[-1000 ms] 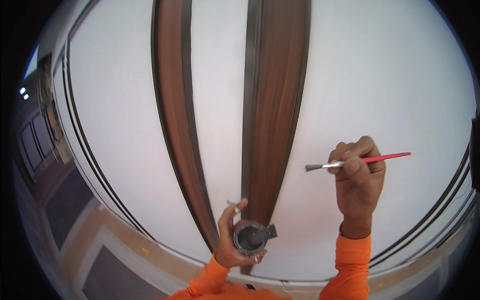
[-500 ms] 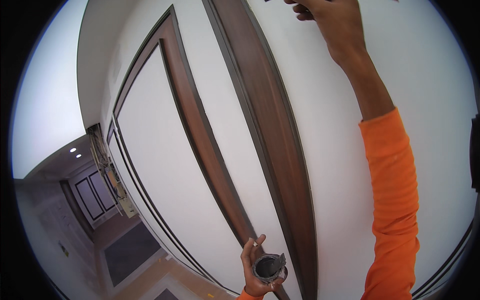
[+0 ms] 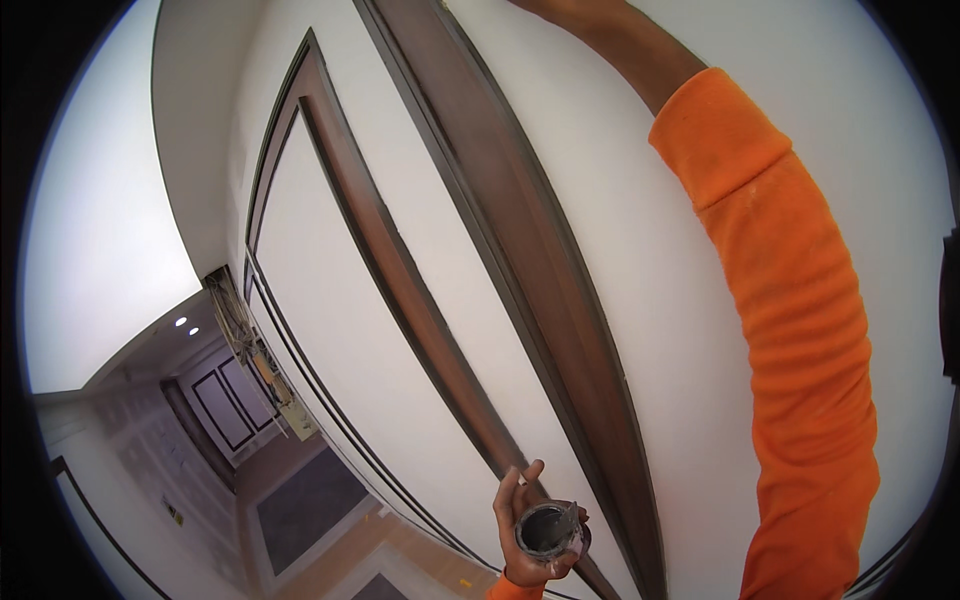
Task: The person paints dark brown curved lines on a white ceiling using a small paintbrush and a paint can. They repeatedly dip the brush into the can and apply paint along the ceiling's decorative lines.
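My left hand [image 3: 513, 528], low in the picture, is closed around a small round tub [image 3: 540, 553] with dark grey smeared on its rim and a dark inside. A flat dark scraper-like piece [image 3: 571, 520] leans over the tub's right rim. Behind the tub runs a brown wood strip with dark edges. At the upper edge, my right hand [image 3: 556, 8] reaches up and to the left along the white wall; its fingers lie outside the picture, so what it holds, if anything, is hidden. An orange sleeve covers that forearm.
A wide brown panel [image 3: 520, 220] with dark trim runs down the white wall [image 3: 670, 320], beside a narrower framed strip [image 3: 375, 240]. At far left are exposed cables [image 3: 235, 325] and a corridor with dark floor sheets [image 3: 308, 505]. A bright ceiling panel [image 3: 105, 210] hangs above.
My right hand has moved up and left, so its fingers have left the picture. The view has shifted slightly; my left hand still holds the tub, now a little farther right.
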{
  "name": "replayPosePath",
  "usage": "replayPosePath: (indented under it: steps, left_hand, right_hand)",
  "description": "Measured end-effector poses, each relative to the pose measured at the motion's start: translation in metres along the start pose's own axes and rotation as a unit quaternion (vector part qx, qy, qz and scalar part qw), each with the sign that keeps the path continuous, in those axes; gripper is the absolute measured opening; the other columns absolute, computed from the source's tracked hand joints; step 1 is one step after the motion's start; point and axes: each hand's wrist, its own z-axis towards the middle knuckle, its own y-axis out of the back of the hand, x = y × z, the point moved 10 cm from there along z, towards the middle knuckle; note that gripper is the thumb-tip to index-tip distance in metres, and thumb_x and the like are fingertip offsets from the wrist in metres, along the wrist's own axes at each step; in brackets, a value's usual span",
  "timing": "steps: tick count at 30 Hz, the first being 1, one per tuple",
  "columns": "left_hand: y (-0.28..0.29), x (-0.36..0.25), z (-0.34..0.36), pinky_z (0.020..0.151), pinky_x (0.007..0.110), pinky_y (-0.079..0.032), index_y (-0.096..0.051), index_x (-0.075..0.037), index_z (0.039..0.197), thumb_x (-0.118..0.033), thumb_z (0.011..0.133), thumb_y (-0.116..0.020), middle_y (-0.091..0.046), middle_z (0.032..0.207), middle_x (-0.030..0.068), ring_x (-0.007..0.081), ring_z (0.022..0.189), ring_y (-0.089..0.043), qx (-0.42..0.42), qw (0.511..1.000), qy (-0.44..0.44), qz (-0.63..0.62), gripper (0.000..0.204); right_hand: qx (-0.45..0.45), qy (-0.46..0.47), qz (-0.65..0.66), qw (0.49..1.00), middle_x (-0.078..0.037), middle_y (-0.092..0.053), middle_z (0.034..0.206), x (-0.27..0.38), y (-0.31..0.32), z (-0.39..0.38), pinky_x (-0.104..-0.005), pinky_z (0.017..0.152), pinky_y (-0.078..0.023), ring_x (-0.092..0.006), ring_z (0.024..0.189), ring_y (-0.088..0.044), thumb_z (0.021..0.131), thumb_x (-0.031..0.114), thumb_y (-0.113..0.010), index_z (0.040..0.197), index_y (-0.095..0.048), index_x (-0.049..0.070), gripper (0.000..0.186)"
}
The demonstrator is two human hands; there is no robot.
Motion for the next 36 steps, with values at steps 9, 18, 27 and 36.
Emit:
replayPosePath:
  steps: [9,18,27,36]
  left_hand:
    - [-0.014,0.02,0.002,0.094,0.046,-0.06,-0.009,-0.004,0.156,-0.045,0.064,-0.095,-0.028,0.154,0.0278,0.0318,0.104,-0.07,-0.006,0.999,0.013,-0.034,0.133]
    - [-0.012,0.022,-0.002,0.095,0.045,-0.059,-0.008,-0.003,0.156,-0.047,0.065,-0.094,-0.027,0.154,0.0293,0.0316,0.106,-0.069,-0.014,0.999,0.021,-0.022,0.133]
    - [-0.015,0.023,-0.002,0.096,0.044,-0.059,-0.007,-0.002,0.156,-0.049,0.065,-0.093,-0.026,0.154,0.0307,0.0313,0.108,-0.069,-0.016,1.0,0.014,-0.016,0.133]
    - [-0.018,0.026,-0.003,0.097,0.044,-0.059,-0.006,-0.002,0.156,-0.049,0.066,-0.093,-0.026,0.154,0.0316,0.0314,0.109,-0.069,-0.007,1.0,0.01,-0.01,0.133]
  right_hand:
    - [-0.015,0.078,-0.046,0.996,-0.008,-0.064,0.061,-0.005,-0.017,0.02,-0.0335,0.05,-0.05,-0.0165,0.051,-0.058,0.087,0.016,-0.071,0.072,-0.067,0.005,0.02]
    - [0.055,0.031,-0.08,0.995,-0.005,-0.061,0.059,-0.01,-0.035,0.01,-0.0319,0.048,-0.048,-0.0144,0.049,-0.055,0.087,0.015,-0.073,0.07,-0.067,0.006,0.021]
    - [0.031,0.021,-0.033,0.999,-0.004,-0.059,0.057,-0.011,-0.026,0.007,-0.0292,0.047,-0.046,-0.0127,0.048,-0.054,0.086,0.014,-0.073,0.07,-0.066,0.007,0.019]
    - [0.071,0.056,-0.044,0.995,-0.003,-0.058,0.057,-0.005,-0.029,0.001,-0.0281,0.046,-0.044,-0.0118,0.049,-0.052,0.086,0.014,-0.073,0.069,-0.064,0.007,0.02]
